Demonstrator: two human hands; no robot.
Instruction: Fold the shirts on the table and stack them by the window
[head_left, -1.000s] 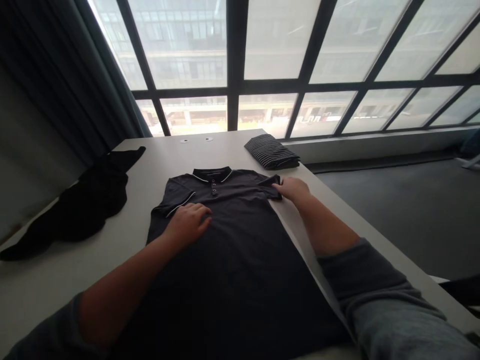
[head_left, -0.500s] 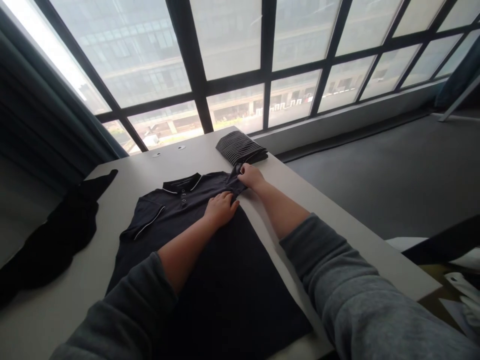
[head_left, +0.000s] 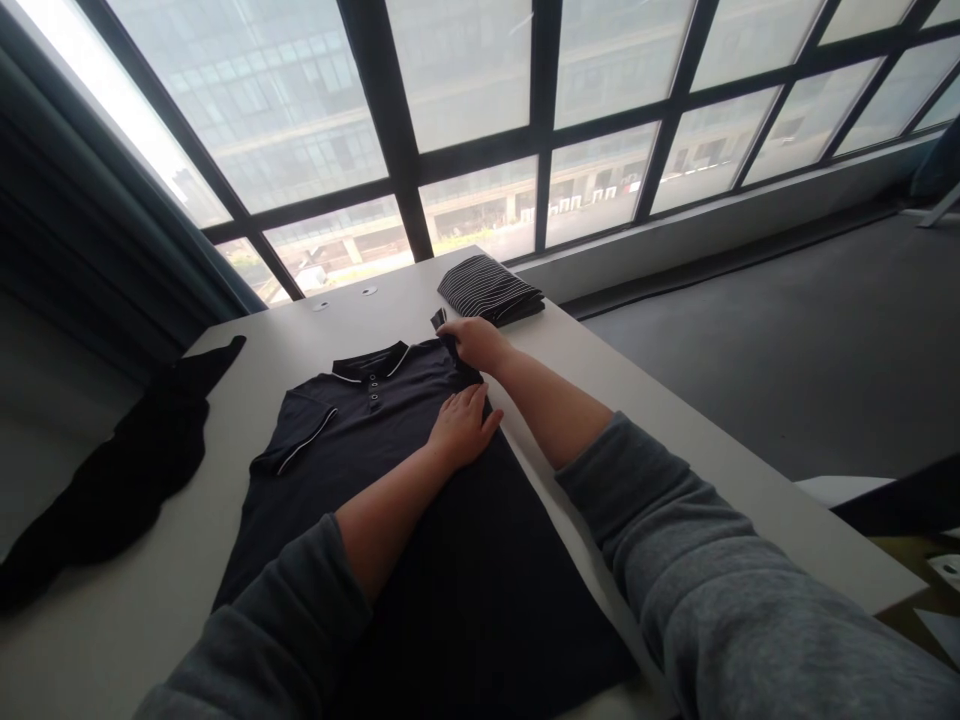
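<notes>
A dark polo shirt (head_left: 420, 560) lies spread on the white table, its collar (head_left: 370, 364) with white trim facing the window. The left-hand sleeve (head_left: 306, 425) rests flat across the shirt's edge. My right hand (head_left: 480, 343) is closed on the other sleeve (head_left: 441, 322), whose cuff is raised above the table near the shoulder. My left hand (head_left: 463, 425) lies flat with fingers stretched out, pressing on the shirt's side just below that sleeve. Both forearms cover part of the shirt's body.
A folded striped garment (head_left: 491, 288) sits at the table's far right corner. Black clothing (head_left: 127, 480) lies along the left side of the white table (head_left: 697, 480). Windows (head_left: 480, 110) and a curtain (head_left: 97, 200) stand beyond, with grey floor (head_left: 720, 350) to the right.
My right hand has drawn the sleeve's cuff up and leftward toward the collar. My left hand stays on the shirt's side. The whole view has shifted slightly.
</notes>
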